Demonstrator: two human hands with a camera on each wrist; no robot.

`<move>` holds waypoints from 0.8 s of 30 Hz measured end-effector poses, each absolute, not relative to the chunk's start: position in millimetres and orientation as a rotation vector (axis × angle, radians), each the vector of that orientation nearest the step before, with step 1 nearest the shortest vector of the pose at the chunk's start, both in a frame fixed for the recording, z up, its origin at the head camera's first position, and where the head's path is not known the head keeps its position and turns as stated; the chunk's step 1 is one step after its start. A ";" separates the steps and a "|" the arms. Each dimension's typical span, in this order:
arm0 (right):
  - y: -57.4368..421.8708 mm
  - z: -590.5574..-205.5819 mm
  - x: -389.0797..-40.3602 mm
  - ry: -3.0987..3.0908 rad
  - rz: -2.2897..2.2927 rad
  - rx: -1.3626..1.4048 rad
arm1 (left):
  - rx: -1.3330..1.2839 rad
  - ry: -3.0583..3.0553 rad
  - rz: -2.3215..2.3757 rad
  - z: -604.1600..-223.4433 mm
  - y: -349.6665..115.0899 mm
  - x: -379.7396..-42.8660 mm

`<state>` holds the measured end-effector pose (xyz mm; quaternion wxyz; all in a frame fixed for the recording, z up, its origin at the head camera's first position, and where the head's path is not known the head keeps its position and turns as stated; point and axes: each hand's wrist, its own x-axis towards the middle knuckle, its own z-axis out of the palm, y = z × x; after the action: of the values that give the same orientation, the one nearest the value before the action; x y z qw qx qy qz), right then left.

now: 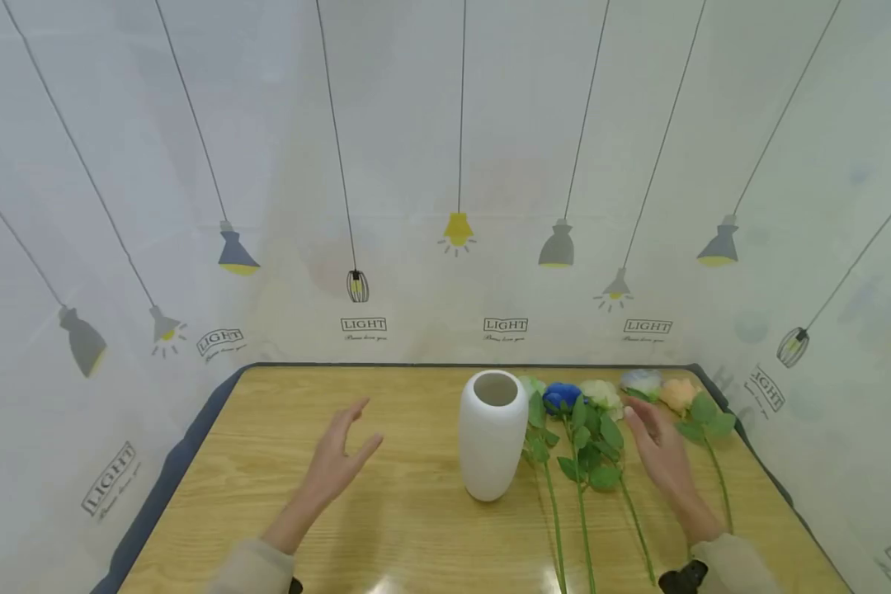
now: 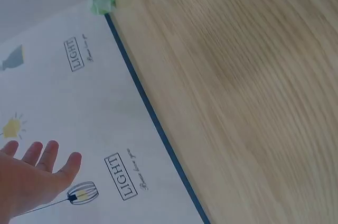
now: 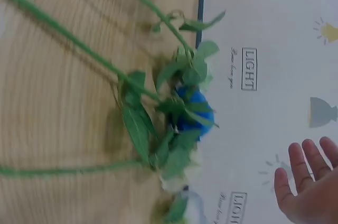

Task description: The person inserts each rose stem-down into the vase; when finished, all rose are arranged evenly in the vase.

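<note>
A white vase (image 1: 492, 441) stands upright on the table, right of the middle. My left hand (image 1: 336, 455) hovers to its left with fingers spread and nothing in them. Over the flowers my right hand (image 1: 659, 450) is held with fingers extended, also holding nothing. Artificial flowers lie in a row right of the vase: a pale green one (image 1: 533, 386) partly behind it, a blue one (image 1: 562, 398), a cream one (image 1: 601, 396), a pale blue-white one (image 1: 642, 382) and a peach one (image 1: 679, 395). In the right wrist view, the blue flower (image 3: 194, 112) shows beyond its leaves, the right hand off to the side.
The wooden table (image 1: 282, 429) has a dark blue edging. Around it hangs a white cloth (image 1: 416, 165) printed with lamps. Long green stems (image 1: 583, 528) run from the flowers toward the table's near edge.
</note>
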<state>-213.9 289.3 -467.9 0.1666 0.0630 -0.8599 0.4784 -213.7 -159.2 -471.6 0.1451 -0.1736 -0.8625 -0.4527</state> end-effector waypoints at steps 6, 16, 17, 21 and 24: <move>275.0 -499.2 -215.5 -2.362 1.725 0.016 | -0.425 -2.445 -1.811 -469.1 -134.1 -205.0; 245.2 -549.2 -219.0 -2.550 1.928 -0.313 | -0.441 -2.604 -2.055 -468.8 -100.3 -201.3; 241.1 -548.0 -216.9 -2.548 1.939 -0.321 | -0.440 -2.614 -2.077 -468.8 -97.9 -201.8; 226.7 -538.5 -207.8 -2.562 1.940 -0.331 | -0.419 -2.645 -2.166 -468.0 -88.1 -203.6; 222.3 -540.4 -206.0 -2.601 1.950 -0.389 | -0.408 -2.653 -2.219 -467.8 -81.3 -204.3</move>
<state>-206.0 222.3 -540.4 -0.0660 -0.1184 -0.7927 0.5944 -204.3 -81.3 -467.8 -0.1696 -0.1155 -0.7506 -0.6280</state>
